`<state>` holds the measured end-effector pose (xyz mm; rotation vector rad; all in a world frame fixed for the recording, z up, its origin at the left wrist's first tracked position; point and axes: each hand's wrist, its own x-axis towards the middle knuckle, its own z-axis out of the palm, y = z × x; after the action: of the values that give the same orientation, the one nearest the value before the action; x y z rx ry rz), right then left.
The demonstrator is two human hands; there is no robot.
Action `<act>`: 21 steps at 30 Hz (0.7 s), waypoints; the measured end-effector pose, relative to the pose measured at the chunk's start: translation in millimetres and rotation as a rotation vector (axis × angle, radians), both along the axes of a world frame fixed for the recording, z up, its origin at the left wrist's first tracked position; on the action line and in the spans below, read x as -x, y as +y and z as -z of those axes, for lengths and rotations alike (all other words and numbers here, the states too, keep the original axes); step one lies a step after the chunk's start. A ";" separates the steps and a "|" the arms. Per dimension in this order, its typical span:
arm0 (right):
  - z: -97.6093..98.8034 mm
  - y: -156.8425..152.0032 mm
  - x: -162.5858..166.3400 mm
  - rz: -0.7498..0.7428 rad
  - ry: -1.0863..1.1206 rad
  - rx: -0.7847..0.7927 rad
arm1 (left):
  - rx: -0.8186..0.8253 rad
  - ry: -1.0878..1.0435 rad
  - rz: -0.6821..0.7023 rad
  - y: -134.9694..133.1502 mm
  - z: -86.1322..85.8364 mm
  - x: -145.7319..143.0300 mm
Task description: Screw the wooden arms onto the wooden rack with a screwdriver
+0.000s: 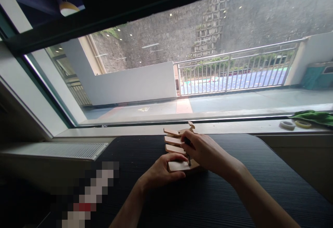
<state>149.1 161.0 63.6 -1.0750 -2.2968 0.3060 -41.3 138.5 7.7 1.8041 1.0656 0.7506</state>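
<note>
A light wooden assembly [179,166] rests on the dark table [145,148], with several flat slats pointing left and a curved hook-shaped piece [191,126] at its far end. My left hand [157,169] grips the slat nearest me, thumb and fingers on either side of it. In my right hand [203,149] is a screwdriver [189,160], its dark handle mostly covered by my fingers. The screwdriver's thin metal shaft points down, its tip at the base of the nearest slat. My right hand and wrist hide much of the assembly's right side.
Beyond the table runs a pale window sill [145,130] under a large window. On the sill at right lie two tape rolls [287,125] and a green cloth [314,117]. A white slatted vent [67,150] stands left of the table. A blurred patch covers the lower left.
</note>
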 end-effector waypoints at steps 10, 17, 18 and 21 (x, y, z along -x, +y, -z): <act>-0.9 6.1 -1.8 0.104 -0.029 0.016 | -0.040 -0.109 -0.079 2.3 10.0 -7.8; -4.2 -0.1 -6.8 -0.044 0.009 0.029 | -0.015 -0.138 -0.095 2.0 14.4 -8.1; -4.3 -0.6 -8.1 -0.062 0.008 0.027 | -0.004 -0.145 -0.095 2.1 14.7 -8.1; -3.8 0.2 -9.3 -0.045 -0.003 0.015 | 0.001 -0.164 -0.093 3.1 16.0 -8.5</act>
<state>158.4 161.2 67.5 -1.0331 -2.3277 0.3400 -32.8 141.6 -8.3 1.6694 1.0463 0.9371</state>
